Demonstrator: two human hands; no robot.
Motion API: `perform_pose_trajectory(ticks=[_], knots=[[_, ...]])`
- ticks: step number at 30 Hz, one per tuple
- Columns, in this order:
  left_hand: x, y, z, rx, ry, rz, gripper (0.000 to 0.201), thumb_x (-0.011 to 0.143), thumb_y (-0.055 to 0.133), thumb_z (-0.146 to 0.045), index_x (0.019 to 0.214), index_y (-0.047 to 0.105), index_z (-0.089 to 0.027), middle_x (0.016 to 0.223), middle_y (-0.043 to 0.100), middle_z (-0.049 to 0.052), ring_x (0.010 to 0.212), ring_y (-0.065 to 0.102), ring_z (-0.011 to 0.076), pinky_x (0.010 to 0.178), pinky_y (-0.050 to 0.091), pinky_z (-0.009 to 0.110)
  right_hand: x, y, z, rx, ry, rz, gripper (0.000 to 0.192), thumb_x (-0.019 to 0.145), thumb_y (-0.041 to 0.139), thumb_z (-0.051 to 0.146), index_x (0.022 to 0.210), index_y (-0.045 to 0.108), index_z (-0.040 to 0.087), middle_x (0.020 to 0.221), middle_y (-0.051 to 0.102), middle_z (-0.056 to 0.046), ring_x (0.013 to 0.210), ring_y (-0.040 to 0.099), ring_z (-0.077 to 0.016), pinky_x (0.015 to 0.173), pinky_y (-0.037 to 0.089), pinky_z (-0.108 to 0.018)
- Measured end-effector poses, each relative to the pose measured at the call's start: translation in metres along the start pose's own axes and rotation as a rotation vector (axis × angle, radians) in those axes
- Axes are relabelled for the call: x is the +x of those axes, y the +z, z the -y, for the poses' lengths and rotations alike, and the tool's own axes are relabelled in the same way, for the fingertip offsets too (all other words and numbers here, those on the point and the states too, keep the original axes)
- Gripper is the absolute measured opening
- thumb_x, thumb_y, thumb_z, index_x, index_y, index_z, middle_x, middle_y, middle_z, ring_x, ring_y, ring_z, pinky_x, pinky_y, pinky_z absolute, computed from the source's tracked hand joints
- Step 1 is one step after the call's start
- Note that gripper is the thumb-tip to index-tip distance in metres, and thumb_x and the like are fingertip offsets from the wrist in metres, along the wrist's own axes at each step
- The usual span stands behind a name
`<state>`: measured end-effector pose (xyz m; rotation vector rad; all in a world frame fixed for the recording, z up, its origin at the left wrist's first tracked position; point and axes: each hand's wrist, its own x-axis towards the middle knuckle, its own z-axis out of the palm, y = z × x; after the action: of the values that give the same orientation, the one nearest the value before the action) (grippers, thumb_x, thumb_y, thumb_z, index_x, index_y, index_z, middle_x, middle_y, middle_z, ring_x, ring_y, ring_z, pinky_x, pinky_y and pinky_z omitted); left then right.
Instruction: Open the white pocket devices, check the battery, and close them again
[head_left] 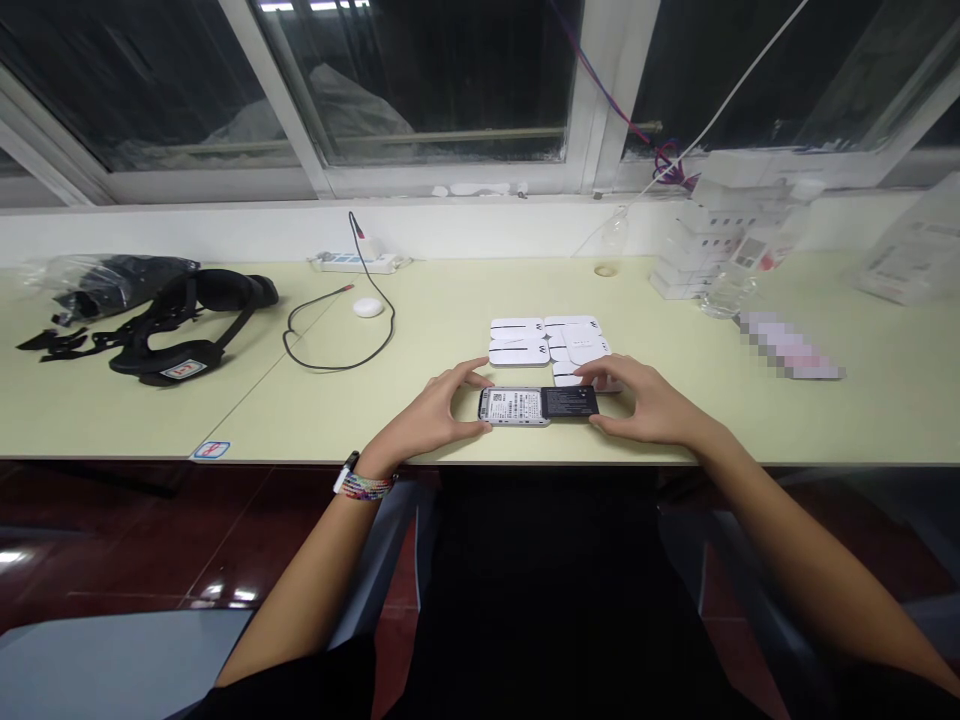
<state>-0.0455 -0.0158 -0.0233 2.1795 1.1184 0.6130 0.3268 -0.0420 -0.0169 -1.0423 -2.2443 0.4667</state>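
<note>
Phone (538, 406) lies flat and face down on the table (465, 440), its long side toward you, caught between your two hands near the front edge. Your left hand (439, 408) cups the left end, thumb on the near edge and fingers curled over the far one, pinching the end with the white label. Your right hand (646, 402) does the same at the dark right end, fingers arched over the far corner and thumb at the near side. The back looks uncovered, with a label and a dark block that may be the battery.

To handle it well here, I judge you should keep the pressure even from both ends, so the body stays flat on the table and does not tip, and work with your fingertips along the edges, not on the label.

Far out to the left of your left hand lies a clear plastic bag (105, 275) with dark parts in it; what they are is hard to tell. Beside it sits a black headset (191, 325). Just beyond your fingers, between both hands, flat white pads (547, 340) lie in a close cluster, touching one another. Further off beyond your right hand stand stacked white boxes (701, 250), their contents hidden, and an upright clear bottle (611, 245) that looks nearly empty.
</note>
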Motion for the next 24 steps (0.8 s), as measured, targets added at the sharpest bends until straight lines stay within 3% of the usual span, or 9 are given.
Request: perform_pose_trajectory(ticks=[15,24], knots=[[0.000,0.000,-0.002,0.009,-0.014,0.001,0.092,0.090,0.084,-0.037,0.169,0.038,-0.037,0.154,0.067,0.007,0.153,0.054,0.0357,0.131,0.037,0.058,0.002,0.006,0.004,0.053,-0.002,-0.052,0.055,0.086,0.083,0.034,0.138,0.065,0.033,0.120,0.077,-0.006,0.101,0.074,-0.0290,0.094,0.066,-0.052],[0.000,0.000,-0.004,0.024,0.019,-0.001,0.089,0.092,0.082,-0.038,0.169,0.038,-0.036,0.153,0.068,0.007,0.152,0.056,0.0352,0.130,0.038,0.056,0.040,0.011,0.025,0.175,-0.014,-0.109,0.054,0.086,0.086,0.035,0.135,0.064,0.031,0.115,0.080,-0.005,0.103,0.078,-0.0284,0.102,0.065,-0.051]])
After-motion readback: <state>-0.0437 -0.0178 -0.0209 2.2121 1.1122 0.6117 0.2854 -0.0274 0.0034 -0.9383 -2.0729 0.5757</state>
